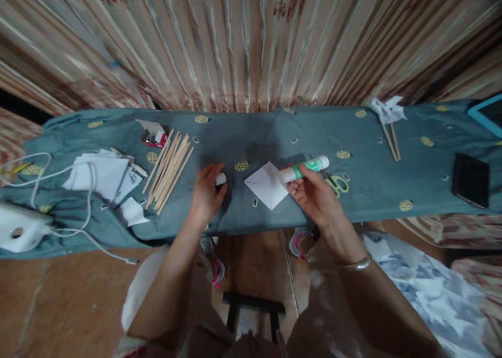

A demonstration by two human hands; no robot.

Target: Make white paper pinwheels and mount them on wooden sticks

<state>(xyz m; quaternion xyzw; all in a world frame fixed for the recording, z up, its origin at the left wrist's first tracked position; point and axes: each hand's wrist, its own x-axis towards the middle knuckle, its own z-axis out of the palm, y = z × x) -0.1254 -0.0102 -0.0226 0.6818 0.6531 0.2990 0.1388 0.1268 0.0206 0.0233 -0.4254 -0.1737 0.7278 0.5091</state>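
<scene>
In my right hand (314,193) is a green and white glue stick (309,165), its white end over the right corner of a folded white paper square (269,190). The paper lies like a diamond on the cloth, with crease lines meeting near its middle. My left hand (208,188) curls around a small white cap (220,179) to the left of the paper. Just beyond my right hand lie scissors with pale green handles (339,185), partly hidden by the hand and glue stick.
Wooden sticks (170,172), a small red box (152,135) and white paper sheets (100,175) lie left, near a white cable (91,201). Paper pinwheels on sticks (388,111), a dark phone (470,180) and a blue-edged tablet (476,112) are right. A filled plastic bag (427,290) stands below.
</scene>
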